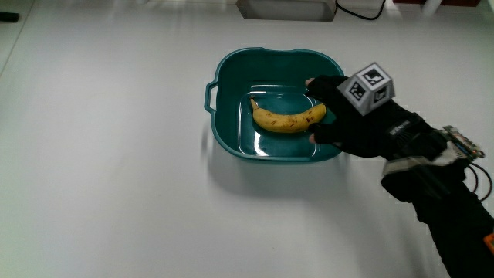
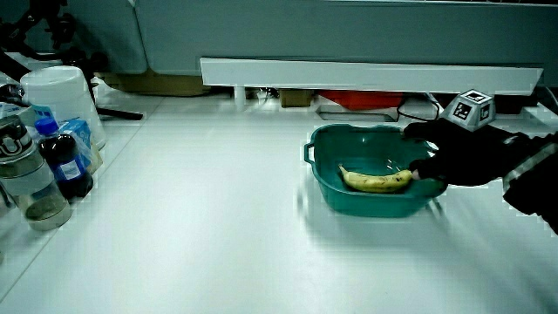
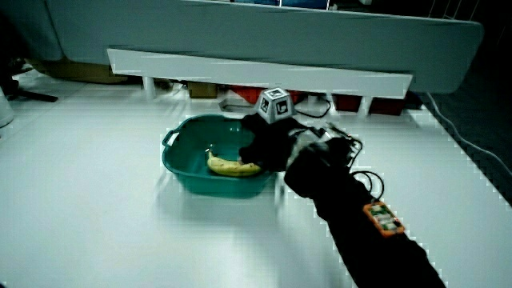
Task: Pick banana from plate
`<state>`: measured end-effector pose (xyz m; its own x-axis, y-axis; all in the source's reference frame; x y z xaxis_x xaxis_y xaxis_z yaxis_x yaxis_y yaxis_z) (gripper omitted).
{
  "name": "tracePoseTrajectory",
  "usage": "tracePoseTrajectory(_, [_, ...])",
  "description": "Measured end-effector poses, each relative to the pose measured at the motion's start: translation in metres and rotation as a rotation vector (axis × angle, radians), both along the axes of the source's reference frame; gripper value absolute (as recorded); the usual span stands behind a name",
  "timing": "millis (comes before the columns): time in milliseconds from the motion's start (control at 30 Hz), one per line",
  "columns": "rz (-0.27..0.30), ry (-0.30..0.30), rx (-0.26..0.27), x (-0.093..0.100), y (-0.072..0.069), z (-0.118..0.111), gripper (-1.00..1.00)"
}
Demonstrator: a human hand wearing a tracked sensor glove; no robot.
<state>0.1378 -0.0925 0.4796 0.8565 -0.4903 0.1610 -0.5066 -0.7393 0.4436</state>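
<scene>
A yellow banana (image 1: 284, 120) lies flat in a teal plastic basin with handles (image 1: 231, 63), which serves as the plate. The gloved hand (image 1: 323, 114) reaches over the basin's rim at one end of the banana, with the patterned cube (image 1: 369, 86) on its back. Its fingers (image 1: 315, 83) are spread, one set above that end of the banana and the thumb below it, not closed around it. Both side views show the banana (image 2: 375, 180) (image 3: 230, 167) resting on the basin floor (image 2: 349, 131) (image 3: 188, 128) with the hand (image 2: 418, 155) (image 3: 260, 146) at its end.
Bottles (image 2: 61, 161) and a white tub (image 2: 61, 96) stand at the table's edge, well away from the basin. A low white partition (image 2: 366, 74) runs along the table. Cables (image 3: 360, 180) and a small orange device (image 3: 382, 218) sit on the forearm.
</scene>
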Motion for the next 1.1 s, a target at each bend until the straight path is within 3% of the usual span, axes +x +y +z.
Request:
tracePoseTrajectory(67, [-0.010, 0.055, 0.024, -0.011, -0.003, 0.001, 0.00])
tracePoseTrajectory(133, [-0.048, 0.052, -0.040, -0.020, -0.004, 0.006, 0.00])
tracePoseTrajectory(200, [-0.063, 0.060, -0.062, -0.028, -0.005, 0.007, 0.00])
tracePoseTrajectory(233, [-0.064, 0.075, -0.048, -0.030, -0.004, 0.009, 0.00])
tracePoseTrajectory(433, [-0.066, 0.104, -0.105, -0.035, -0.006, 0.030, 0.00])
tracePoseTrajectory(967, [-0.058, 0.170, -0.138, -0.055, -0.006, 0.060, 0.00])
tracePoseTrajectory(1100, [-0.090, 0.192, -0.171, -0.063, -0.004, 0.071, 0.06])
